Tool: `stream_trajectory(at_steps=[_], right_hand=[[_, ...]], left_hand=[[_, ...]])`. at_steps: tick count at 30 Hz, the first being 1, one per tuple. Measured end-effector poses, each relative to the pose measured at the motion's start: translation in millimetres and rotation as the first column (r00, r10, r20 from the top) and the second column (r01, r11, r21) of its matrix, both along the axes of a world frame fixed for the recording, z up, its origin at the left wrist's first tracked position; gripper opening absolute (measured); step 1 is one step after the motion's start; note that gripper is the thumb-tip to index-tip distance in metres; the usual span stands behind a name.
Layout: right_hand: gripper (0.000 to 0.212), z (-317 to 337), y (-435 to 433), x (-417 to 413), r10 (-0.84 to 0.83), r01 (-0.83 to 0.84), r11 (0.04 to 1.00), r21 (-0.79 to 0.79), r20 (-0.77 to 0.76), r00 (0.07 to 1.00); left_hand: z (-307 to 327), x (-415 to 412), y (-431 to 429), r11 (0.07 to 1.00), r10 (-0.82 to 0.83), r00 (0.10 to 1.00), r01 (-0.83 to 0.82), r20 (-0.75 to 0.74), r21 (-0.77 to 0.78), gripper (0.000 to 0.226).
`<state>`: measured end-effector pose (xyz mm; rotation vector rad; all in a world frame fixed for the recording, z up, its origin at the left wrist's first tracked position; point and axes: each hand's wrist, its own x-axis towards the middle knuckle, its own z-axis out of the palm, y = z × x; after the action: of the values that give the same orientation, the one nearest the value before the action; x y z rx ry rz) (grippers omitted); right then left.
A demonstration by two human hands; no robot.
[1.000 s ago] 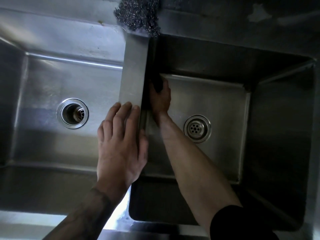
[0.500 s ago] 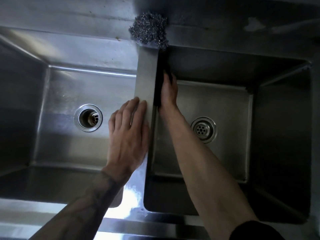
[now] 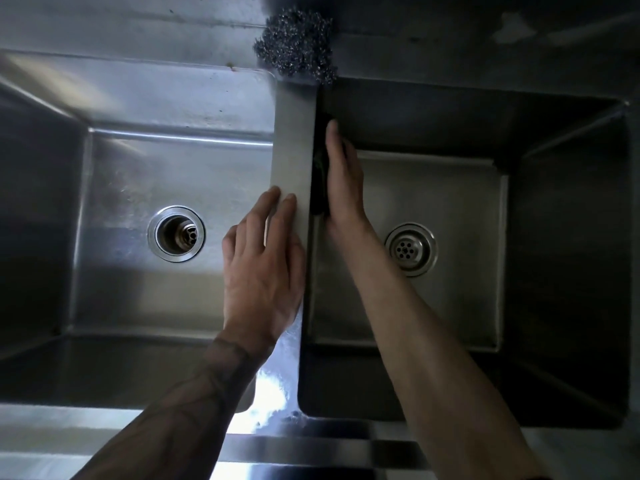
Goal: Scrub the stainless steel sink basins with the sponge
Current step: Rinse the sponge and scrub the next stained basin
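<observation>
Down in the right basin [image 3: 450, 216], right hand [image 3: 343, 181] presses the sponge [image 3: 318, 199] against the divider [image 3: 294, 133], fingers straight; left hand [image 3: 263, 271] lies flat atop it

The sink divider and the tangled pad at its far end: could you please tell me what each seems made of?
The divider looks like brushed stainless steel: matte grey, soft reflections. The tangled pad seems a metal scourer: glinting coiled strands.

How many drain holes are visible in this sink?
2. The left drain sits in the left basin floor; the right drain sits in the right basin floor. None seems hidden.
</observation>
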<state>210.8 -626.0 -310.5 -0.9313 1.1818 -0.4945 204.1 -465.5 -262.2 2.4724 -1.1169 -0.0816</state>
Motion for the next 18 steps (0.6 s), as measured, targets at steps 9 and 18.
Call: stream_trajectory(at_steps=[9, 18], right_hand=[[0.042, -29.4, 17.6, -15.4, 0.135, -0.135, 0.991, 0.007, -0.1, 0.986], [0.038, -28.7, 37.6, -26.5, 0.077, -0.076, 0.997, 0.008, -0.121, 0.99]], left_hand=[[-4.3, 0.5, 1.0, 1.0, -0.017, 1.0, 0.017, -0.011, 0.001, 0.046], [-10.4, 2.6, 3.2, 1.0, -0.013, 1.0, 0.014, 0.019, -0.018, 0.045]])
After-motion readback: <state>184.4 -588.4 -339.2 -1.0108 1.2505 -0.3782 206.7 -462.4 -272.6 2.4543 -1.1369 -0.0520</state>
